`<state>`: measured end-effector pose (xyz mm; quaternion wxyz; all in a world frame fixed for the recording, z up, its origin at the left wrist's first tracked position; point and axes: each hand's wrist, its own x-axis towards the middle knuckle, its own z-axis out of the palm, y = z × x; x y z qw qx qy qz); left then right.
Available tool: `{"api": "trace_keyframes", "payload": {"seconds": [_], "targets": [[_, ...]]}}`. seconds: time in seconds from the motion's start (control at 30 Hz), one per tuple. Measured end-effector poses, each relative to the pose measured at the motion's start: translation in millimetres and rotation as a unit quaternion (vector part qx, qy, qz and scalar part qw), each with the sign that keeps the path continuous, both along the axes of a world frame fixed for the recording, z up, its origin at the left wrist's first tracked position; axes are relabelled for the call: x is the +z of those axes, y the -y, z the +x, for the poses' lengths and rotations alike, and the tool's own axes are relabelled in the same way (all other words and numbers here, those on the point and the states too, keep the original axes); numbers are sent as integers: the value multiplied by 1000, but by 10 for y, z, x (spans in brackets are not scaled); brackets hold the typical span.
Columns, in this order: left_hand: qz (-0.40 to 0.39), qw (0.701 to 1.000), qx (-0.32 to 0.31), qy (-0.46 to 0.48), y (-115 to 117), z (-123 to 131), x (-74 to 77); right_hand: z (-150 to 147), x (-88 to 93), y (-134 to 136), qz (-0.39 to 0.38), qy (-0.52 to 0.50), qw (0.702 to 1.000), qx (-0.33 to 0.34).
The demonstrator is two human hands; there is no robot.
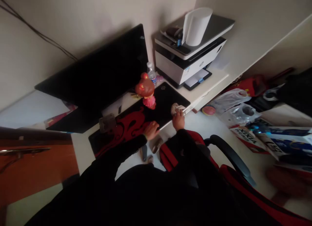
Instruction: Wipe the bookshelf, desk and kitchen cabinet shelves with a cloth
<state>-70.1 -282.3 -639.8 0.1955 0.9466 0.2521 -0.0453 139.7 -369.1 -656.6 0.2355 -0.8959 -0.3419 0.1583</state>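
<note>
My right hand is closed on a crumpled pale cloth and presses it onto the right part of a black and red desk mat. My left hand rests near the front edge of the same mat, fingers curled, with nothing visible in it. A red and pink figurine stands on the mat just beyond both hands. Both arms wear dark sleeves.
A dark monitor leans over the white desk at left. A small water bottle stands behind the figurine. A white printer carries a paper roll. A red and black chair, plastic bags and boxes sit lower right.
</note>
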Motion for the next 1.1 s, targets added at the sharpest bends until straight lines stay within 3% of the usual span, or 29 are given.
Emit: {"api": "trace_keyframes", "payload": {"seconds": [0.07,0.17,0.27,0.4,0.53,0.7,0.8,1.0,1.1], "targets": [[8,1000,-24,11,-53,-368,-70,92,112,-67,-2,21,999,-27],[17,998,-49,36,-248,-577,-145,284,257,-231,-2,71,995,-71],[10,996,-79,49,-388,-554,-197,361,276,-387,-47,93,994,-44],[2,994,-84,65,-435,-532,-265,472,131,-558,-75,101,992,3],[-2,994,-89,66,-451,-563,-315,891,53,-847,-62,120,991,-7],[-3,994,-86,62,-460,-567,-341,1411,92,-1182,-64,128,990,22],[-4,994,-87,60,-464,-567,-343,1518,122,-1100,-67,130,989,30],[0,993,-93,71,-467,-557,-332,1437,176,-504,-107,112,985,-80],[0,993,-95,75,-458,-548,-312,1349,200,-478,-109,104,982,-113]]}}
